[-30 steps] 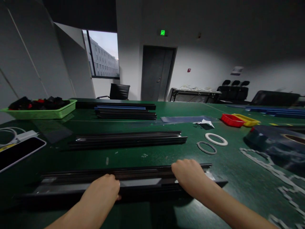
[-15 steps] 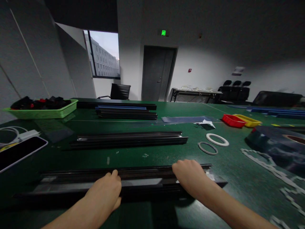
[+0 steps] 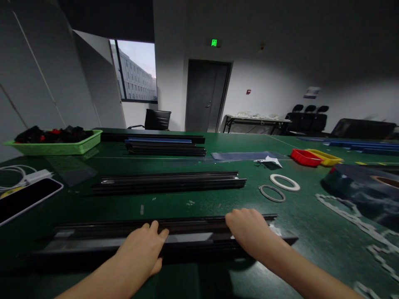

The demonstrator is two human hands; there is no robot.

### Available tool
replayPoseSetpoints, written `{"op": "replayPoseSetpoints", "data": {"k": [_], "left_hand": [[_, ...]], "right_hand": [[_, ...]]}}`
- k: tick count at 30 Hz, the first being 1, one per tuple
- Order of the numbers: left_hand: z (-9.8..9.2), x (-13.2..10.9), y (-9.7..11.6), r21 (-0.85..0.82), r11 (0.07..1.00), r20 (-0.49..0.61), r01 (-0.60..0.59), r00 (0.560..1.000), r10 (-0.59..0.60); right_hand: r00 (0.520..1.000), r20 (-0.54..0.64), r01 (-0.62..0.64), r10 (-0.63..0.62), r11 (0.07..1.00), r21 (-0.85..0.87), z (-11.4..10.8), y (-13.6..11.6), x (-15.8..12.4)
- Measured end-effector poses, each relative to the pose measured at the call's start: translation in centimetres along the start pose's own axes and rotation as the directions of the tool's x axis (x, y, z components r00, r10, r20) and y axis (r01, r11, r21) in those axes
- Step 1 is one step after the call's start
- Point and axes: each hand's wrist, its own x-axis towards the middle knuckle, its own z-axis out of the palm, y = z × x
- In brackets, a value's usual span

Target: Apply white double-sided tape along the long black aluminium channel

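Note:
A long black channel-shaped profile (image 3: 196, 247) lies across the near part of the green table, with a pale strip along its inside. My left hand (image 3: 141, 249) rests over its left-middle part, fingers bent on the channel and the thumb lower at the near wall. Toward the right end, my right hand (image 3: 247, 228) is closed over the profile, its fingertips hidden inside the channel. Behind it lies a second black profile (image 3: 171, 182), touched by neither hand.
Two tape rings, one white (image 3: 284, 182) and one grey (image 3: 272, 193), lie at right beside a large dark roll (image 3: 358, 193). Farther back are red (image 3: 305, 158) and yellow trays (image 3: 324, 157) and stacked profiles (image 3: 165, 148). A phone (image 3: 28, 199) and green basket (image 3: 59, 148) are left.
My left hand has shifted slightly to the right along the profile, and its fingers have spread a little. My right hand and the profiles look unmoved.

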Motion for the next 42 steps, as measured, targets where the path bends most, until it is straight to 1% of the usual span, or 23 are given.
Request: {"op": "replayPoseSetpoints", "data": {"k": [4,7,12,14,16,20,25,28,32,33,35,37,42], "left_hand": [[0.3,0.3,0.1,-0.003,0.998,-0.011,-0.056,0.998,0.056],[0.1,0.2,0.2,-0.039,0.994,-0.005,-0.101,0.995,0.101],[-0.2,-0.2,0.1,-0.173,0.957,-0.094,-0.234,0.971,0.220],[-0.1,0.0,0.0,-0.195,0.949,-0.104,-0.248,0.967,0.231],[0.2,0.3,-0.1,-0.203,0.952,-0.088,-0.228,0.973,0.215],[1.2,1.0,-0.3,-0.198,0.968,-0.058,-0.153,0.988,0.145],[2.7,1.3,-0.8,-0.204,0.965,-0.097,-0.167,0.984,0.150],[3.1,1.2,-1.0,-0.211,0.965,-0.093,-0.158,0.986,0.141],[2.7,0.3,-1.2,-0.211,0.972,-0.051,-0.104,0.994,0.095],[2.5,-0.1,-1.4,-0.205,0.975,-0.050,-0.087,0.996,0.078],[1.9,-0.8,-1.7,-0.187,0.978,-0.071,-0.093,0.994,0.081],[1.3,-1.4,-2.0,-0.162,0.985,-0.057,-0.065,0.997,0.057],[0.1,-1.5,-1.7,-0.096,0.995,0.009,0.011,1.000,-0.010]], "right_hand": [[1.000,0.000,-0.008,0.008,1.000,0.003,0.1,0.0,0.1],[1.000,0.001,-0.008,0.008,1.000,0.001,0.1,-0.1,0.1],[1.000,-0.002,-0.001,0.001,1.000,0.001,-0.2,-0.2,-0.1],[1.000,0.000,-0.005,0.005,1.000,-0.002,-0.3,-0.2,-0.1],[1.000,0.001,-0.010,0.010,1.000,-0.006,-0.3,-0.2,-0.2],[1.000,0.001,-0.013,0.013,1.000,-0.001,-0.3,-0.2,-0.3],[1.000,0.000,-0.028,0.028,1.000,0.002,-0.3,-0.1,-0.2],[1.000,0.011,-0.027,0.027,1.000,0.008,-0.4,-0.1,-0.2],[1.000,0.011,-0.019,0.019,1.000,0.007,-0.9,-0.1,-0.6],[1.000,0.008,-0.013,0.013,1.000,0.008,-1.0,-0.1,-0.8],[1.000,0.000,0.001,-0.001,1.000,0.008,-1.3,-0.3,-1.0],[1.000,-0.006,0.003,-0.003,1.000,0.003,-1.4,-0.5,-1.2],[1.000,0.006,-0.011,0.011,1.000,-0.003,-1.4,-0.6,-1.1]]}}
